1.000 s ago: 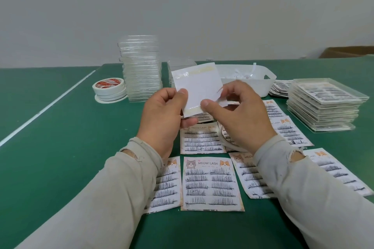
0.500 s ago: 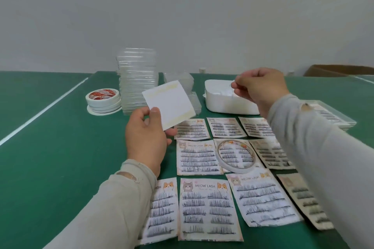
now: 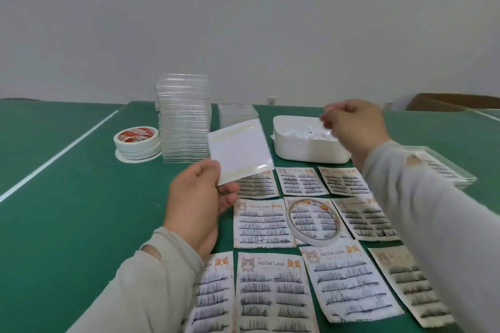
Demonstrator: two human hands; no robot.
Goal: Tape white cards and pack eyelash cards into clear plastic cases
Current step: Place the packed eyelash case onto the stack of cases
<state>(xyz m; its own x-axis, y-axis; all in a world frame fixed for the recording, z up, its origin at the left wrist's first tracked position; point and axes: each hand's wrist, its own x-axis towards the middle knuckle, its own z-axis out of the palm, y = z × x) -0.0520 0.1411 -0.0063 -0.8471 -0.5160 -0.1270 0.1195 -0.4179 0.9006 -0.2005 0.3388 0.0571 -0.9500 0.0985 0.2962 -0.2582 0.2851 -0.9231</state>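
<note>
Left hand (image 3: 196, 203) pinched a white card (image 3: 239, 150) by its lower corner, held tilted above the green table (image 3: 67, 197). Card was plain white, with 2 pale yellowish tape strips along opposite edges. Right hand (image 3: 351, 127) was curled over the white tray (image 3: 305, 149), pinching a thin clear strip (image 3: 324, 130). Eyelash cards (image 3: 262, 222) lay in rows below; stack of clear cases (image 3: 184, 119) stood behind.

— What sort of place is this?
— A small packing workroom. A green counter (image 3: 67, 211) against a bare wall carries a tall stack of clear cases (image 3: 184, 119), tape rolls (image 3: 136, 140) and rows of "MEOW LASH" eyelash cards (image 3: 273, 297).
— Not a home, then?
— Hard to say; stock is laid out in batches.
</note>
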